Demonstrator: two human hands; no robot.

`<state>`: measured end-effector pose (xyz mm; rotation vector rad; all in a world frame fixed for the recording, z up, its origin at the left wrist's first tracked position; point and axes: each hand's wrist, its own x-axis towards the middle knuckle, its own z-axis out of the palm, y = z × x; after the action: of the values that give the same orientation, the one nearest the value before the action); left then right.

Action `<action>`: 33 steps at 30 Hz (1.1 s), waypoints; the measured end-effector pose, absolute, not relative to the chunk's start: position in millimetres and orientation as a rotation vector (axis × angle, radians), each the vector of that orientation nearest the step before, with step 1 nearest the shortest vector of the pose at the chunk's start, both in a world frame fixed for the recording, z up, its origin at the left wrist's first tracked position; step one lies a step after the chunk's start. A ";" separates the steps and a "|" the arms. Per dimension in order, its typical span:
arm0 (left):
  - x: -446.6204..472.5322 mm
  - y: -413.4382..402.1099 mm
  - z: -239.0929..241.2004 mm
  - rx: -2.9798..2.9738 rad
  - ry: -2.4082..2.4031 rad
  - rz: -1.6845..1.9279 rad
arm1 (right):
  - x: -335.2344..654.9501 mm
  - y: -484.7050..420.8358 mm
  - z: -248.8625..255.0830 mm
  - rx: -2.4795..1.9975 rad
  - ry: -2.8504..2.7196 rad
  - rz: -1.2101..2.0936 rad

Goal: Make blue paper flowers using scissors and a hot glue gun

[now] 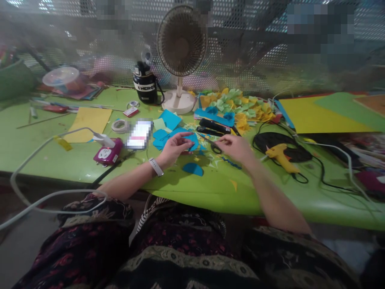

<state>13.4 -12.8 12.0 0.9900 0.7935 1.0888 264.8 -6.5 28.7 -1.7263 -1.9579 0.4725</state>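
So, big green counter (45,156) covered in craft stuff, with a fan (181,44) at the back and a yellow glue gun (281,157) off to the right. Left hand (174,147) is pinching a blue paper piece (191,140), flat and bright, held just above the counter in the middle among other blue scraps. Right hand (236,147) is loosely curled at the black scissors (214,146); can't tell if it's actually gripping them.
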 end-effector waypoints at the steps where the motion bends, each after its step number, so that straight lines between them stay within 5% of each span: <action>1: 13.7 -13.2 12.5 0.983 0.783 1.090 | 256.0 -13.2 30.5 -1.647 -1.986 0.586; 9: 14.5 -13.0 7.5 0.949 0.840 1.076 | 208.7 -42.6 15.5 -1.400 -2.364 0.898; 19: 19.0 -14.8 7.2 0.939 0.741 1.204 | 233.7 -26.3 21.4 -1.374 -1.829 0.639; 33: 27.3 -23.1 -0.2 0.692 0.760 1.101 | 215.4 -39.5 27.3 -1.246 -1.612 0.925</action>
<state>27.3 -23.1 -0.2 0.6921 0.7600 1.1012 215.4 -39.5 27.3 -1.2461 -1.6122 0.9251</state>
